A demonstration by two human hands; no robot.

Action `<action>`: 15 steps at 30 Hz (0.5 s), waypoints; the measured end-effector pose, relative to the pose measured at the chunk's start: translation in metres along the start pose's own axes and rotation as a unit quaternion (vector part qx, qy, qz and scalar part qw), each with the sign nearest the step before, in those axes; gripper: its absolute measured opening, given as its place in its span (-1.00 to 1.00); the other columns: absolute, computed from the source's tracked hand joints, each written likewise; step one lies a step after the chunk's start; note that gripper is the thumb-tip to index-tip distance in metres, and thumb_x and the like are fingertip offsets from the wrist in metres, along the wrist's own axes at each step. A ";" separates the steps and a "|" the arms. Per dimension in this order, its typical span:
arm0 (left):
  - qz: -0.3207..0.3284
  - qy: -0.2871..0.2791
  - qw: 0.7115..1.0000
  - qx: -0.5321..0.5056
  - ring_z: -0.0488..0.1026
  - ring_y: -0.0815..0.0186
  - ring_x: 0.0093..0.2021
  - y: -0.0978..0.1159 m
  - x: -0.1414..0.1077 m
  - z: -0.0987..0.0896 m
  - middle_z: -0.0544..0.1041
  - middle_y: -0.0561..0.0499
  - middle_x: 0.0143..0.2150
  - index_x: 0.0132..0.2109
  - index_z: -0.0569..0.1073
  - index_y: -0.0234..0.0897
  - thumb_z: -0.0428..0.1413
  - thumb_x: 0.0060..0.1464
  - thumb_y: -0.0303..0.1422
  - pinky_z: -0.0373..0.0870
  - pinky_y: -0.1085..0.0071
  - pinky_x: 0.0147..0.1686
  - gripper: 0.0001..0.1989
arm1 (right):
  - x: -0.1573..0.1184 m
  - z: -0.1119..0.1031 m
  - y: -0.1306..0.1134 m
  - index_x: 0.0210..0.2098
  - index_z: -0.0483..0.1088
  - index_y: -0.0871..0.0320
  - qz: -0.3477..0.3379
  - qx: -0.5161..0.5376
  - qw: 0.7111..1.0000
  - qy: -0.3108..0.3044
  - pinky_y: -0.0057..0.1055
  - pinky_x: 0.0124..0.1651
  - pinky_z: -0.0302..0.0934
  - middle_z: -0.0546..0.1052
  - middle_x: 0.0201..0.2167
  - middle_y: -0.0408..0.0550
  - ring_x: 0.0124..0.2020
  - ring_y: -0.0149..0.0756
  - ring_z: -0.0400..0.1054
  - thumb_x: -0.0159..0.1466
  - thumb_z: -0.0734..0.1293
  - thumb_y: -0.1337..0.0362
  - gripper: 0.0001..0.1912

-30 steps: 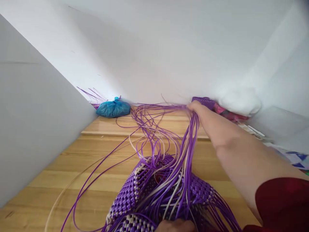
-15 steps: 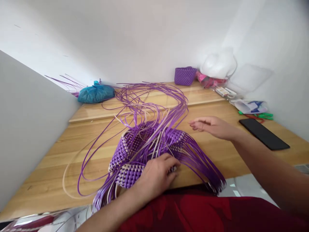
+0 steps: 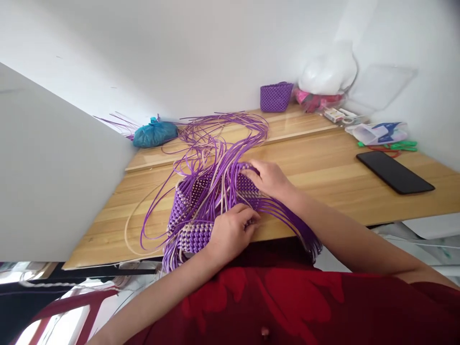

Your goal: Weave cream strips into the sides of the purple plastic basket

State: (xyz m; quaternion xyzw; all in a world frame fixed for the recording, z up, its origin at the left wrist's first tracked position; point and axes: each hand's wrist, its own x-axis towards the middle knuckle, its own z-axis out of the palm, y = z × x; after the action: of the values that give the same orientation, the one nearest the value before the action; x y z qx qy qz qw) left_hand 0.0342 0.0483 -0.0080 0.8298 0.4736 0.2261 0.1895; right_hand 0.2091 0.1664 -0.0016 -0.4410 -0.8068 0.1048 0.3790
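Observation:
A half-woven purple and cream basket lies near the table's front edge, with long loose purple strands running from it toward the back and more hanging over the front edge at its right. My left hand is closed on the near right part of the weave, fingers curled round its edge. Behind it, my right hand grips the upper right rim of the basket between thumb and fingers. The weave under both palms is hidden.
A blue plastic bag sits at the back left. At the back stands a small purple basket, beside a white bag. A black phone lies at the right, near green clips and a plastic packet.
My right hand has moved left from the air onto the basket's rim and closed there. My left hand keeps its hold. The camera view has shifted.

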 end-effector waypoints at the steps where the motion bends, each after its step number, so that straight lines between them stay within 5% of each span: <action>1: 0.012 -0.013 1.000 0.023 0.50 0.35 -0.12 0.000 0.000 0.002 0.54 0.07 -0.10 -0.16 0.53 -0.16 0.12 0.17 -0.43 0.43 0.45 -0.08 -0.87 | 0.007 0.000 0.000 -0.25 0.48 0.18 0.034 -0.008 0.999 -0.001 -0.29 -0.11 0.28 0.52 -0.33 0.04 -0.24 -0.05 0.43 0.48 0.22 0.02 -0.61; 4: 0.051 -0.055 0.993 0.091 0.50 0.33 -0.14 0.000 0.000 0.008 0.53 0.04 -0.10 -0.14 0.54 -0.17 0.05 0.22 -0.41 0.43 0.45 -0.17 -0.83 | 0.029 0.001 0.007 -0.51 0.40 0.17 0.135 0.031 0.990 -0.017 -0.22 -0.03 0.25 0.48 -0.46 0.05 -0.22 0.03 0.43 0.50 0.18 -0.06 -0.43; 8: 0.064 -0.057 0.988 0.126 0.51 0.33 -0.16 -0.002 0.002 0.015 0.52 0.02 -0.08 -0.16 0.54 -0.18 0.00 0.25 -0.41 0.43 0.43 -0.19 -0.80 | 0.054 0.016 0.027 -0.42 0.51 0.17 0.251 0.162 0.954 -0.019 -0.15 0.12 0.20 0.54 -0.27 0.07 0.03 0.09 0.37 0.50 0.19 -0.06 -0.45; 11: 0.043 -0.056 0.988 0.137 0.51 0.31 -0.17 -0.002 0.006 0.018 0.52 0.02 -0.07 -0.16 0.54 -0.17 0.01 0.25 -0.42 0.45 0.41 -0.20 -0.80 | 0.065 0.034 0.041 -0.22 0.56 0.18 0.262 0.208 0.942 -0.015 -0.17 0.16 0.21 0.53 -0.11 0.06 0.10 -0.01 0.34 0.53 0.14 -0.03 -0.49; 15: 0.026 -0.081 0.983 0.164 0.52 0.27 -0.18 -0.001 0.010 0.020 0.52 0.01 -0.08 -0.16 0.53 -0.18 0.00 0.25 -0.41 0.47 0.35 -0.19 -0.80 | 0.071 0.054 0.053 -0.19 0.55 0.24 0.265 0.269 0.926 -0.009 -0.13 0.04 0.33 0.55 -0.21 0.10 -0.05 -0.02 0.42 0.51 0.15 -0.08 -0.45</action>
State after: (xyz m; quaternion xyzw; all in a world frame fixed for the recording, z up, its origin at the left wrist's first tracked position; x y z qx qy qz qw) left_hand 0.0489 0.0553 -0.0229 0.8775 0.4652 0.0824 0.0828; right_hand 0.1821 0.2631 -0.0284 -0.5197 -0.6052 0.4186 0.4342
